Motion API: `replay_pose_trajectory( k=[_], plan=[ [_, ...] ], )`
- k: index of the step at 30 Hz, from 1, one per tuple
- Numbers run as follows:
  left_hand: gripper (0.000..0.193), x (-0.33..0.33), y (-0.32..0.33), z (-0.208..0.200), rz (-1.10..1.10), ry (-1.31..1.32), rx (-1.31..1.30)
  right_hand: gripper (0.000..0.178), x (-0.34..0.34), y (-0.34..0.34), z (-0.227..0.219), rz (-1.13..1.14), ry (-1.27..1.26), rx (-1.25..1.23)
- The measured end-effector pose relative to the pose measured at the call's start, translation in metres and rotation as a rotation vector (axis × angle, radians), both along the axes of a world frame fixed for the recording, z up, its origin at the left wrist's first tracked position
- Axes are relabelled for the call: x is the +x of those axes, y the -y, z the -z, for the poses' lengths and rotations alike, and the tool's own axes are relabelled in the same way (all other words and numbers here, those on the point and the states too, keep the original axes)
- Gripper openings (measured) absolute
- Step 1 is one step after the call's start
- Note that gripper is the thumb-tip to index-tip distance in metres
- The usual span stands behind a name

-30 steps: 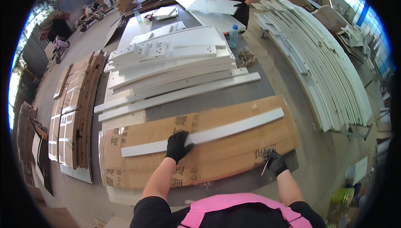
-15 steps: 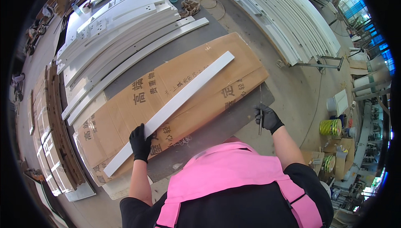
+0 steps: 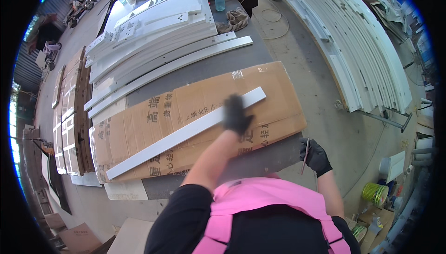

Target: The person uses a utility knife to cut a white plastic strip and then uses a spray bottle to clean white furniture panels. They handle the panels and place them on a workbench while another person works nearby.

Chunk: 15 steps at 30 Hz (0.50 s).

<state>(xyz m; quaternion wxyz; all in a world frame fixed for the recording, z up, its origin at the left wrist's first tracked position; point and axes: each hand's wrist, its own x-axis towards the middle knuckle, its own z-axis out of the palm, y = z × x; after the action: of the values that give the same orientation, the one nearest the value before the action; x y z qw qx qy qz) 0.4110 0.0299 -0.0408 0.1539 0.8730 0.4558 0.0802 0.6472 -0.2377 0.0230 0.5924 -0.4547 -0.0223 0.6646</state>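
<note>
White strip (image 3: 186,134) lies slantwise on the cardboard package (image 3: 278,100). Left hand (image 3: 238,115) over it, blurred: cannot tell whether it grips. Right hand (image 3: 317,157) pinches a slim rod (image 3: 304,164). Best: steady strip with flat palm, rod clear of its face.

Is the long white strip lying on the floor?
No, the white strip lies on the brown cardboard package, with the left hand over it.

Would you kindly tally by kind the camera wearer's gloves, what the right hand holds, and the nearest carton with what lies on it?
Black gloves: 2
Slim pen-like tool: 1
Brown cardboard carton: 1
White board strip: 1
Total: 5
</note>
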Motion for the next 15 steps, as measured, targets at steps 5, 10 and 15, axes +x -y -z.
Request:
replay_pose_trajectory(
  k=[5, 10, 15],
  plan=[
    [0.071, 0.114, 0.012, -0.004, 0.322, 0.079, 0.039, 0.033, 0.037, -0.028, -0.015, -0.144, 0.253, -0.023],
    [0.064, 0.043, 0.012, -0.006, 0.202, 0.271, 0.086, 0.023, 0.067, -0.091, -0.013, -0.406, 0.681, 0.034],
    [0.067, -0.065, 0.012, -0.003, -0.188, -0.049, 0.272, 0.024, 0.066, -0.192, 0.006, -0.636, 1.021, 0.024]
  ],
)
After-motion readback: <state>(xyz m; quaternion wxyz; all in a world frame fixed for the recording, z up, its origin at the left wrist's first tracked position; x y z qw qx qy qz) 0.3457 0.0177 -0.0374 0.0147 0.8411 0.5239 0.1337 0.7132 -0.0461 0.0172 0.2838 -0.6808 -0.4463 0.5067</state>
